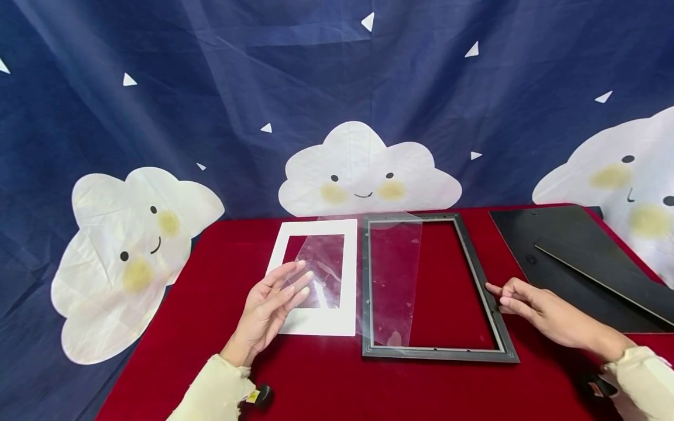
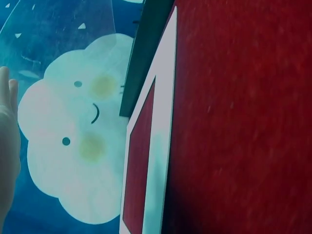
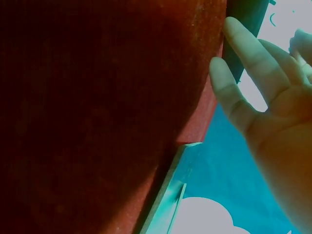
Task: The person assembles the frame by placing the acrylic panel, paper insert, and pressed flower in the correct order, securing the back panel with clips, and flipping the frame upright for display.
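Observation:
Held up by my left hand (image 1: 274,301), a clear plastic sheet (image 1: 392,280) slants across the white mat (image 1: 321,321) and the left part of the dark grey picture frame (image 1: 471,252). Fingers and thumb pinch the sheet near its left edge. In the left wrist view the sheet (image 2: 63,29) shows faintly beyond the hand (image 2: 7,151). My right hand (image 1: 542,310) is at the frame's right side, its index fingertip touching the outer edge. The right wrist view shows that hand's (image 3: 278,107) fingers extended. The frame lies flat, its opening showing red cloth.
To the right lies a black backing board (image 1: 563,240) with a stand leg (image 1: 595,280) on it. Everything rests on a red cloth-covered table (image 1: 210,351). Behind hangs a dark blue curtain (image 1: 237,76) with smiling white clouds.

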A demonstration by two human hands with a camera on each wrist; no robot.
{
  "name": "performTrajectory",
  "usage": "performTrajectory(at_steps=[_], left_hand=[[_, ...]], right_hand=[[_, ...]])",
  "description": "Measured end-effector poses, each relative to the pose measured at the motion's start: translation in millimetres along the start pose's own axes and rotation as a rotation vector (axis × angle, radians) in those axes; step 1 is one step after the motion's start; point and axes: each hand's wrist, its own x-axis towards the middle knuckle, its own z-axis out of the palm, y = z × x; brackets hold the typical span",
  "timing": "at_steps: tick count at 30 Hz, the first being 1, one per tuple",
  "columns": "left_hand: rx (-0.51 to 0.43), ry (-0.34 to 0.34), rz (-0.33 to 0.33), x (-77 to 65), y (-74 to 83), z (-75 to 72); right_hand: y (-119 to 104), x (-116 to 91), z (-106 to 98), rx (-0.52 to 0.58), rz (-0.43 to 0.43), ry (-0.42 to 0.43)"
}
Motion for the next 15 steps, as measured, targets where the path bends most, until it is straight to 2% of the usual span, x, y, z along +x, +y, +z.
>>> performTrajectory(at_steps=[4, 10, 15], left_hand=[[0.001, 0.023, -0.01, 1.9, -8.1, 4.5], [0.039, 0.052, -0.036, 3.0, -19.9, 11.5], [0.063, 0.061, -0.056, 3.2, -30.7, 16.0]], right_hand=[[-3.5, -1.8, -1.0, -0.052, 0.063, 0.0], [-0.3, -5.2, -1.2, -0.082, 0.048, 0.0], [-0.6, -5.0, -1.0, -0.152, 0.086, 0.002]])
